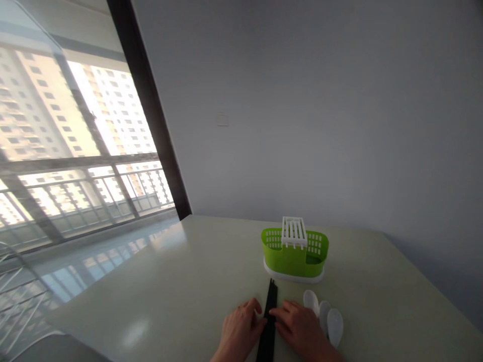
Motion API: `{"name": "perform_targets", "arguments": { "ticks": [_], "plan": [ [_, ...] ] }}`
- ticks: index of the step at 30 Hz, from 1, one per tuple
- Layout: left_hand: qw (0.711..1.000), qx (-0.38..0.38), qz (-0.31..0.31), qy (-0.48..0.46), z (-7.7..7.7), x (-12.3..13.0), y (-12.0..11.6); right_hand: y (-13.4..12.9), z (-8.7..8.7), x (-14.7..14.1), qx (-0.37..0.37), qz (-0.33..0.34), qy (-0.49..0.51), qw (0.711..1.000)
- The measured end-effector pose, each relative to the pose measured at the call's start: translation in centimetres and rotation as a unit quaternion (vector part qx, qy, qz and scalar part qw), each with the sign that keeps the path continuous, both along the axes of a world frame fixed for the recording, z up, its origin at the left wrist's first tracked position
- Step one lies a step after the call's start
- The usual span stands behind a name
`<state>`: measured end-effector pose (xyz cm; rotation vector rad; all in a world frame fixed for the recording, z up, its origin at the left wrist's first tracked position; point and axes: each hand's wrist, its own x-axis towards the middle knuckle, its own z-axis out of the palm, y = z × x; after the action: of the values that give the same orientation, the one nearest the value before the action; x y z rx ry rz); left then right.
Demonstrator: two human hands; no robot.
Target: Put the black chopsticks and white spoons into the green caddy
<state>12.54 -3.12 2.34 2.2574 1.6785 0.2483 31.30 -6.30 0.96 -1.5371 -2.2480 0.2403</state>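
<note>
Two hands rest on the table [181,291] at the bottom edge of the view, one on each side of a bundle of black chopsticks [269,322]. The chopsticks lie flat with their long axis running straight away from the person, the far tips pointing toward the green caddy [294,254] and stopping just short of its white base; the near ends run out of the frame between the wrists.

The left hand [241,327] sits just left of the sticks, palm down, fingers loosely curled and close together, with the fingertips [258,318] touching the left edge of the bundle. The right hand [298,324] mirrors it on the other side, also palm down, its fingers lightly bent and its thumb and forefinger meeting the sticks from the right. Neither hand is lifting anything; both seem to press inward on the bundle, squaring it between them. Whether either thumb is tucked under the sticks cannot be told.

Both hands are equally near the chopsticks. The right one is the nearer to the three white spoons [325,317], which lie bowl-up just beside its knuckles, between it and the caddy. The caddy stands straight ahead, beyond the sticks, with a white slotted insert [294,232] upright in its middle compartment.
</note>
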Motion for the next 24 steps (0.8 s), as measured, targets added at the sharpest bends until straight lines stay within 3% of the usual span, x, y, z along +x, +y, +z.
{"name": "perform_targets", "arguments": {
  "ticks": [24],
  "plan": [
    [1.0, 0.023, -0.003, 0.009, -0.49, -0.13, -0.56, -0.01, 0.76, -0.35, 0.045, 0.018, -0.106, 0.993]
  ]
}}
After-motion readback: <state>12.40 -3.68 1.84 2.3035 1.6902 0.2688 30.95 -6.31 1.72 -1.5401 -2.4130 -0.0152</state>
